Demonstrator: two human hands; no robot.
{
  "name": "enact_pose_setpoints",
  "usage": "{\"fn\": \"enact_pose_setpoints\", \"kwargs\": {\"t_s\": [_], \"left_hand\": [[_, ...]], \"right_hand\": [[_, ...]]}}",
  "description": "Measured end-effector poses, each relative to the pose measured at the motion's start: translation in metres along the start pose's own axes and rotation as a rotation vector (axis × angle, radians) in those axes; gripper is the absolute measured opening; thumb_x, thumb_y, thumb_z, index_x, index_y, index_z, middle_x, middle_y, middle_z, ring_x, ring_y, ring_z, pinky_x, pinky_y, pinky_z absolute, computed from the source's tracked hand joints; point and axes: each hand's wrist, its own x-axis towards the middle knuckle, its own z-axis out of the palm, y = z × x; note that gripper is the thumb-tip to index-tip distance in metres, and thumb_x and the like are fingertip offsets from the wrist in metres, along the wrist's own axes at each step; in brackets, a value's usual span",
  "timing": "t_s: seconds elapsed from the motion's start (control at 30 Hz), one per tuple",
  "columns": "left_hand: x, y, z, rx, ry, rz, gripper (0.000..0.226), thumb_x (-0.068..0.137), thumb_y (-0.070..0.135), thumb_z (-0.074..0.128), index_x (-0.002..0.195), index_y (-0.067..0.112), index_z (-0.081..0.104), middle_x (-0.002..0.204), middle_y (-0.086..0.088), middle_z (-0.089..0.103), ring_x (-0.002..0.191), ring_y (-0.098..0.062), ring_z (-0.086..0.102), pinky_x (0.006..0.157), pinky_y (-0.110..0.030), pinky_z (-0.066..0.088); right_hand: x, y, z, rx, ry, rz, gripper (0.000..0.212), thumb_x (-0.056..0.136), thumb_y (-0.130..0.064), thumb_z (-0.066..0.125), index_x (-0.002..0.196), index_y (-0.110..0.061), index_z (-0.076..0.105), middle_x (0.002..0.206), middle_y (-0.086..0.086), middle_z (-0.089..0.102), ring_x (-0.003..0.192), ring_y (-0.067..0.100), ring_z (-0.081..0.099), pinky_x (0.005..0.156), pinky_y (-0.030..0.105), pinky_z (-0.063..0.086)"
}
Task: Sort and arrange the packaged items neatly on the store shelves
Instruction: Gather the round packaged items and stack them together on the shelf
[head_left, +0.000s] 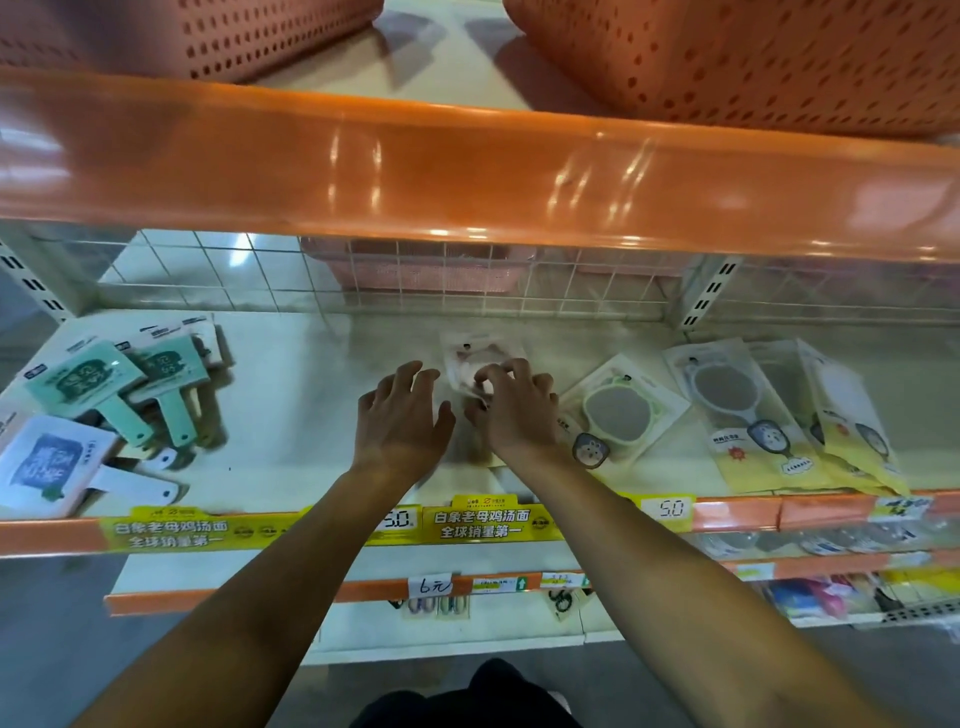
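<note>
Shelf (291, 415), hands (447, 410) on packet (470, 358)

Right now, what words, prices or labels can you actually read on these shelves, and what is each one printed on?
"白象老母鸡汤面 / 全球销量第一": left yellow strip on the shelf edge.
The same two lines: middle yellow strip.
"5.0": white price tag on the right.
"5.0", partly hidden by the arm: price tag.
"6元", handwritten: lower tag.
Print on the green brush packs and mirror packs: too blurred to read.
</note>
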Motion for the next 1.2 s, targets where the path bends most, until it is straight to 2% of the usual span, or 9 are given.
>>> {"fn": "enact_pose_setpoints", "kwargs": {"t_s": [0.2,0.4,0.7,0.9,1.2], "left_hand": [[0.000,0.015,0.001,0.023,-0.016,0.028,0.047,0.093,0.042,0.047,0.137,0.024,0.042,0.148,0.000,0.037,0.133,-0.025,0.039,0.106,-0.042,0.032],[0.007,0.055,0.007,0.030,-0.023,0.071,0.048,0.093,0.041,0.049,0.137,0.024,0.042,0.150,0.000,0.036,0.134,-0.024,0.038,0.106,-0.042,0.032],[0.018,0.153,0.039,0.031,-0.060,0.204,0.047,0.091,0.040,0.049,0.135,0.024,0.045,0.146,0.000,0.040,0.129,-0.025,0.042,0.100,-0.039,0.034],[0.020,0.222,0.065,-0.025,-0.090,0.290,0.046,0.092,0.040,0.049,0.135,0.023,0.045,0.147,0.001,0.039,0.130,-0.025,0.041,0.101,-0.039,0.032],[0.027,0.300,0.096,-0.042,-0.160,0.376,0.051,0.092,0.041,0.048,0.139,0.023,0.041,0.150,-0.002,0.035,0.133,-0.027,0.038,0.105,-0.044,0.030]], "right_hand": [[0.002,0.010,-0.013,0.013,0.082,0.039,0.036,0.083,-0.039,0.064,0.117,-0.028,0.060,0.133,0.002,0.045,0.114,0.037,0.042,0.091,0.041,0.038],[0.000,0.047,-0.035,0.028,0.106,0.095,0.036,0.082,-0.041,0.064,0.116,-0.029,0.060,0.133,0.000,0.045,0.117,0.037,0.042,0.094,0.043,0.038],[-0.008,0.141,-0.092,-0.020,0.110,0.235,0.041,0.085,-0.043,0.058,0.123,-0.028,0.057,0.136,0.002,0.042,0.119,0.038,0.041,0.094,0.042,0.036],[-0.019,0.207,-0.124,0.009,0.140,0.357,0.040,0.083,-0.043,0.059,0.120,-0.029,0.057,0.133,0.002,0.044,0.118,0.037,0.042,0.097,0.044,0.037],[-0.024,0.288,-0.148,-0.067,0.180,0.461,0.041,0.082,-0.044,0.059,0.121,-0.029,0.056,0.130,0.003,0.045,0.116,0.038,0.043,0.093,0.044,0.036]]}}
